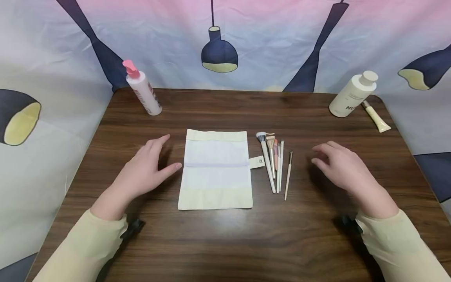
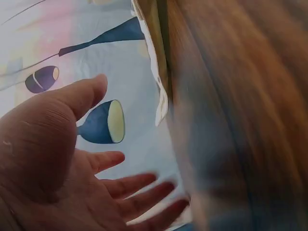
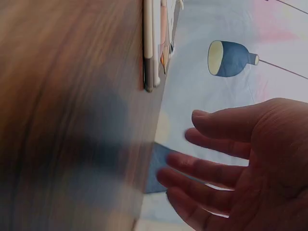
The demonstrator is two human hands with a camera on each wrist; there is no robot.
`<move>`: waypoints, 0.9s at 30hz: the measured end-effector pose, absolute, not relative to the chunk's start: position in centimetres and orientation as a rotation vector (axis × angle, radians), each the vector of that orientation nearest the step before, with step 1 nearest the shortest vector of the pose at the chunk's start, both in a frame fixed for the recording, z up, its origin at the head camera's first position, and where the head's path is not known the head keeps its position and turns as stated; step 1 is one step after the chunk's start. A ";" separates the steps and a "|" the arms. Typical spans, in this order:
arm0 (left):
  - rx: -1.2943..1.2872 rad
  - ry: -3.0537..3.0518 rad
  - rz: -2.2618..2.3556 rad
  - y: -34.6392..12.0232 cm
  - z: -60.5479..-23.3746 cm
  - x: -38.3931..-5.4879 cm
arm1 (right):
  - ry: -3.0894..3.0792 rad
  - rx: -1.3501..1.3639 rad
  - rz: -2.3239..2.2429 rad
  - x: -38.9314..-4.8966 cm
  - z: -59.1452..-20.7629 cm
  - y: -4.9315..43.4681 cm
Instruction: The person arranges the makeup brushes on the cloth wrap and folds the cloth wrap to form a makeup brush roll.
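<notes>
A cream and white fabric brush pouch [image 1: 216, 172] lies unfolded flat on the wooden table, its snap strap [image 1: 257, 162] pointing right. Several makeup brushes [image 1: 274, 164] lie in a loose bunch beside the strap, with one thin brush [image 1: 288, 176] a little apart to the right. My left hand [image 1: 142, 168] hovers just left of the pouch, fingers spread, thumb toward its edge, holding nothing. Right of the brushes, my right hand [image 1: 340, 166] is relaxed with nothing in it. In the right wrist view its fingers [image 3: 207, 166] are loosely bent, below the brush ends [image 3: 151, 57].
A white pump bottle [image 1: 144, 94] with a pink top stands at the back left. At the back right are a white capped bottle [image 1: 352, 96] and a small cream tube [image 1: 377, 117]. A lamp-printed cloth [image 1: 260, 51] hangs behind the table [image 1: 225, 243].
</notes>
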State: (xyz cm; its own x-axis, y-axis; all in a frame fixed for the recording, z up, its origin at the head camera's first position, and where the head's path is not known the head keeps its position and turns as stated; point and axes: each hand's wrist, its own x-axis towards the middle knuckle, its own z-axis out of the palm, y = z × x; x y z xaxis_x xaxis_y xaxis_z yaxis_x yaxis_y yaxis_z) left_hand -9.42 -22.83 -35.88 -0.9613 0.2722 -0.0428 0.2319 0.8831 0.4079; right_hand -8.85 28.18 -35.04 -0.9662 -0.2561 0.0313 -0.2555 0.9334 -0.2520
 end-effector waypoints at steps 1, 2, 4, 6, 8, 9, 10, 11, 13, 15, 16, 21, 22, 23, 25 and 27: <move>0.396 2.935 0.680 -22.7 -36.0 -10.0 | 3.051 -0.395 -0.406 -9.3 -35.0 27.8; 0.391 2.918 0.731 -22.6 -36.1 -10.6 | 3.012 -0.380 -0.410 -9.8 -35.0 27.5; 0.369 2.879 0.809 -22.2 -36.4 -11.7 | 2.933 -0.347 -0.423 -10.6 -35.2 26.7; 0.327 2.801 0.892 -21.9 -36.8 -12.8 | 2.866 -0.320 -0.441 -11.3 -35.5 26.0; 0.257 2.685 0.990 -21.7 -37.1 -13.8 | 2.825 -0.292 -0.467 -11.9 -35.9 25.2; 0.217 2.619 1.042 -21.7 -37.2 -14.2 | 2.811 -0.279 -0.476 -12.2 -36.1 24.8; 0.180 2.551 1.092 -21.6 -37.3 -14.7 | 2.798 -0.267 -0.475 -12.4 -36.3 24.5; 0.146 2.485 1.134 -21.6 -37.3 -15.1 | 2.788 -0.254 -0.467 -12.6 -36.4 24.2; 0.115 2.390 1.181 -21.6 -37.5 -15.7 | 2.763 -0.228 -0.437 -12.9 -36.7 23.6; 0.109 2.322 1.210 -21.6 -37.7 -15.9 | 2.735 -0.202 -0.418 -13.1 -36.9 23.1; 0.114 2.299 1.216 -21.6 -37.8 -16.0 | 2.727 -0.190 -0.411 -13.2 -36.9 22.9; 0.155 2.263 1.169 -21.6 -38.1 -16.0 | 2.694 -0.156 -0.445 -13.4 -36.7 22.0; 0.167 2.263 1.157 -21.6 -38.1 -16.0 | 2.690 -0.158 -0.447 -13.4 -36.7 22.0; 0.176 2.260 1.150 -21.6 -38.1 -16.0 | 2.686 -0.157 -0.447 -13.5 -36.7 21.9; 0.186 2.253 1.153 -21.6 -38.1 -16.0 | 2.681 -0.150 -0.452 -13.5 -36.7 21.9; 0.200 2.252 1.161 -21.6 -38.0 -16.0 | 2.687 -0.143 -0.469 -13.6 -36.7 22.1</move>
